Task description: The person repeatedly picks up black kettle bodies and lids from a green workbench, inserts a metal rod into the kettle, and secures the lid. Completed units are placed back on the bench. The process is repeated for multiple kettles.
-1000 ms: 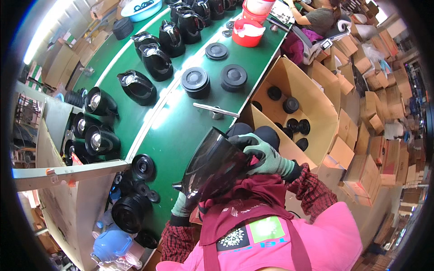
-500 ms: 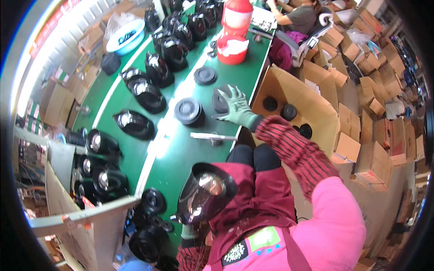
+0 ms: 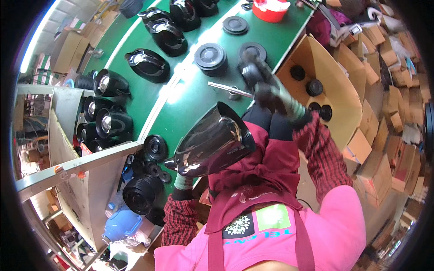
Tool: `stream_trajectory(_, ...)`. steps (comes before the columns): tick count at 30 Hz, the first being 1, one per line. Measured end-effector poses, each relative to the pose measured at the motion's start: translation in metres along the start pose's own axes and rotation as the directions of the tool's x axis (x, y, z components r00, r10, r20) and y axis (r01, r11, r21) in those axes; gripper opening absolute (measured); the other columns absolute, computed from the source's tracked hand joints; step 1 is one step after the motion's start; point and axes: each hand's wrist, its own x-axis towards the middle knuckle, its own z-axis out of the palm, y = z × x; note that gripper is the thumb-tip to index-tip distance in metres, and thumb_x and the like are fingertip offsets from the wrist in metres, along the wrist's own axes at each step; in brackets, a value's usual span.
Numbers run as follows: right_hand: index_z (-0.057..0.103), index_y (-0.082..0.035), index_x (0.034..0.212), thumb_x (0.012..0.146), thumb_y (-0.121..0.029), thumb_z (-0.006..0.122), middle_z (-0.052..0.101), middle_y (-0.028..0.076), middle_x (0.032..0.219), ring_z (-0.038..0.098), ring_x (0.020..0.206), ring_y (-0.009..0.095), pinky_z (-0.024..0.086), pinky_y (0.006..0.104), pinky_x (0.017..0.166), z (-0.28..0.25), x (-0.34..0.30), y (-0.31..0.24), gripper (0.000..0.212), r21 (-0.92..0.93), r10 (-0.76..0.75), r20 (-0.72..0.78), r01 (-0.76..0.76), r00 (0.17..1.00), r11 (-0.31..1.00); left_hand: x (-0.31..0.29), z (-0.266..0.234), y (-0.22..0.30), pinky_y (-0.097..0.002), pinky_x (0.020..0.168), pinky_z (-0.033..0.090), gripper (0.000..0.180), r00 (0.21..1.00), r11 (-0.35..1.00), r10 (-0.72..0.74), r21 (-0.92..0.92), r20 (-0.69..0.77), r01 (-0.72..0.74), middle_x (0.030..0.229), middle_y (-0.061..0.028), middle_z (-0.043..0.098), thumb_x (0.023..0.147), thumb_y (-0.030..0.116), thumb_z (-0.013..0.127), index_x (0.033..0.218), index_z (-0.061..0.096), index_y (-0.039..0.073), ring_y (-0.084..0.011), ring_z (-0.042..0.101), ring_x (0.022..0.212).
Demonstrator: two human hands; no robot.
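My left hand (image 3: 183, 181) is closed around the lower side of a glossy black jug body (image 3: 210, 147), which lies tilted above my lap with its wide end toward the right. Most of that hand's fingers are hidden behind the jug. My right hand (image 3: 275, 92), gloved and blurred by motion, grips a round black cap (image 3: 251, 73) held edge-on above the bench's near edge. Just beyond it sits another black disc (image 3: 253, 50). A stack of black discs (image 3: 210, 56) and a metal bar-shaped tool (image 3: 229, 89) are on the green bench to its left.
Several black jugs (image 3: 147, 64) stand along the green bench (image 3: 174, 115). A cardboard box (image 3: 334, 67) with black round parts is at the right. A metal-edged frame (image 3: 86, 163) crosses at the left, beside black rings (image 3: 155, 147) and a blue plastic container (image 3: 121, 224).
My right hand has lifted a black cap off the bench discs and drawn it nearer to me. The jug body in my left hand has turned and risen. The head view has shifted.
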Motion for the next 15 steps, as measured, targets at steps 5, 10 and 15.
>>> stream_trajectory(5, 0.026, -0.006, 0.161, 0.082, -0.037, 0.082, 0.030, 0.010, 0.163, 0.024, 0.151, 0.023, 0.017, 0.0372, 0.123, 0.046, -0.085, 0.015, 0.101, -0.211, -0.170, 0.090, 0.185, 0.981, 0.960, 0.008, 0.005, 0.007, -0.0386, 0.096, 0.051, 0.043, 1.000, 0.998, 0.019, -0.052, 0.004, -0.018, 0.120, -0.0165, 0.068, 0.085, 0.018, 0.071, 0.123, 0.066, -0.001, -0.0300, 0.066, 0.108)
stream_trajectory(10, 0.024, -0.006, 0.161, 0.087, -0.028, 0.078, 0.030, 0.010, 0.162, 0.023, 0.152, 0.023, 0.015, 0.0390, 0.124, 0.064, -0.117, 0.003, 0.095, -0.280, -0.249, 0.103, 0.268, 0.963, 0.922, 0.006, 0.007, 0.022, -0.0376, 0.094, 0.053, 0.043, 1.000, 0.997, 0.030, -0.071, 0.001, -0.030, 0.116, -0.0167, 0.069, 0.084, 0.019, 0.072, 0.121, 0.066, -0.002, -0.0291, 0.068, 0.105)
stream_trajectory(15, 0.032, -0.007, 0.158, 0.097, -0.033, 0.065, 0.046, 0.010, 0.151, 0.039, 0.141, 0.021, 0.027, 0.0366, 0.119, 0.074, -0.145, 0.011, 0.074, -0.020, -0.042, -0.068, 0.041, 0.997, 0.999, 0.004, 0.014, 0.050, -0.0366, 0.092, 0.054, 0.043, 0.992, 0.993, 0.052, -0.102, -0.111, -0.063, 0.113, -0.0169, 0.071, 0.083, 0.020, 0.073, 0.119, 0.067, -0.004, -0.0281, 0.070, 0.101)
